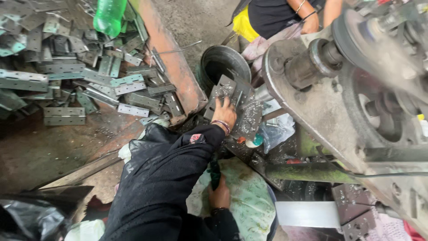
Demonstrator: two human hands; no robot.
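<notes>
Just below the black bucket (pixel 223 67), the left hand (pixel 224 114) presses flat — grip open — on a perforated metal plate (pixel 249 116); the right hand (pixel 219 194) clutches green cloth (pixel 215 172).

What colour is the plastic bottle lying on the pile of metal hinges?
The plastic bottle is green and see-through, best seen at the top of the head view.

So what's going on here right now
A person in a black sleeve is working beside a belt-driven machine. One hand presses on a flat metal plate dusted with shavings, next to a dark round bucket. The other hand rests low on a patterned cloth, gripping something dark green. A heap of grey metal hinge plates lies in a rusty tray, with a green bottle on top. Another person sits beyond the machine.
</notes>
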